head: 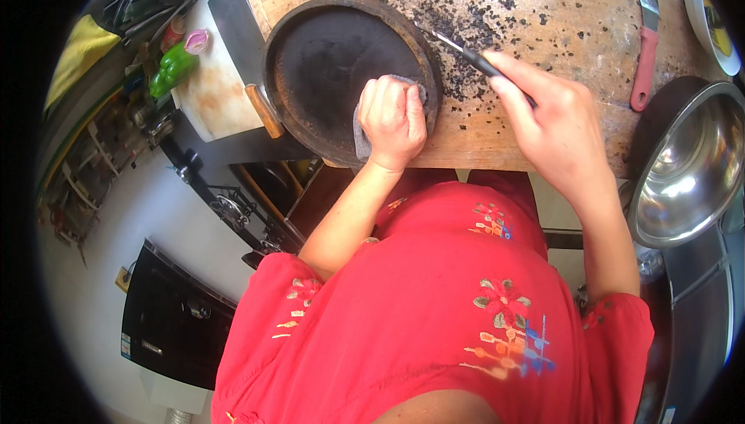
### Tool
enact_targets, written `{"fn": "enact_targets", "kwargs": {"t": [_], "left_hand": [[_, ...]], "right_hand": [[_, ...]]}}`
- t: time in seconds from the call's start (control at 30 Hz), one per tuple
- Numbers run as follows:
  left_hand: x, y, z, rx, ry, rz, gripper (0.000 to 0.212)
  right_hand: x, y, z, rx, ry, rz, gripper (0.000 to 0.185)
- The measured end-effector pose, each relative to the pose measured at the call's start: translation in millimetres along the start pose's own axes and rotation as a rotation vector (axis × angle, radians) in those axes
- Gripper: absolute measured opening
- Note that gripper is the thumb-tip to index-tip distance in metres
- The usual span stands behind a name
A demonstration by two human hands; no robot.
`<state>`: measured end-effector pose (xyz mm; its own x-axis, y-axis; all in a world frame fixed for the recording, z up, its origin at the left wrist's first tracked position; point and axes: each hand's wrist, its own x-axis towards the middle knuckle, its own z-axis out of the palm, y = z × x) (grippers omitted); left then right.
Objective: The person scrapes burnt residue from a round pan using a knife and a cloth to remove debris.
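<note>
A round, dark metal pan [337, 57] with a crusty brown rim lies at the wooden table's [559, 127] near edge. My left hand [393, 124] grips a grey cloth [362, 135] over the pan's near right rim. My right hand [550, 112] holds a thin tool with a black handle [483, 64]; its narrow metal tip points at the pan's right rim. Whether that tip touches the rim, I cannot tell. Black flakes [480, 22] lie scattered over the wood right of the pan. What is under the cloth is hidden.
A scraper with a pink handle [644, 69] lies on the right, near a steel bowl [689, 162] and a white dish [701, 25]. To the left are a cutting board [218, 103], a cleaver with a wooden handle [263, 110] and a green pepper [174, 67].
</note>
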<state>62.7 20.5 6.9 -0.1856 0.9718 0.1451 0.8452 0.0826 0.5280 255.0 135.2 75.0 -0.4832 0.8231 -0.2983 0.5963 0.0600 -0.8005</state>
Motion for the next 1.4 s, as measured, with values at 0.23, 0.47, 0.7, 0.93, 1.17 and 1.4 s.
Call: {"fn": "enact_targets", "kwargs": {"t": [0.23, 0.47, 0.7, 0.93, 1.17, 1.4], "left_hand": [[1.4, 0.6, -1.4, -0.020, -0.005, -0.010, 0.010], [2.4, 2.3, -1.2, -0.021, -0.001, -0.005, 0.010], [2.6, 3.6, 0.5, -0.005, -0.003, -0.033, 0.011], [4.9, 2.4, 1.4, 0.050, 0.033, -0.062, 0.009], [6.1, 3.3, 2.3, 0.050, 0.008, -0.036, 0.014], [1.6, 0.7, -23.0, -0.122, -0.109, -0.060, 0.014]], "right_hand": [[6.5, 2.2, 14.2, 0.088, -0.072, 0.063, 0.024], [8.6, 10.5, 16.5, -0.005, -0.046, -0.028, 0.023], [1.6, 6.2, -6.7, -0.053, -0.096, -0.106, 0.020], [-9.0, 15.1, 24.1, 0.003, 0.038, -0.064, 0.024], [3.7, 22.8, 33.6, 0.504, 0.052, 0.138, 0.027], [-37.6, 18.3, 20.5, 0.602, -0.113, 0.311, 0.043]]}}
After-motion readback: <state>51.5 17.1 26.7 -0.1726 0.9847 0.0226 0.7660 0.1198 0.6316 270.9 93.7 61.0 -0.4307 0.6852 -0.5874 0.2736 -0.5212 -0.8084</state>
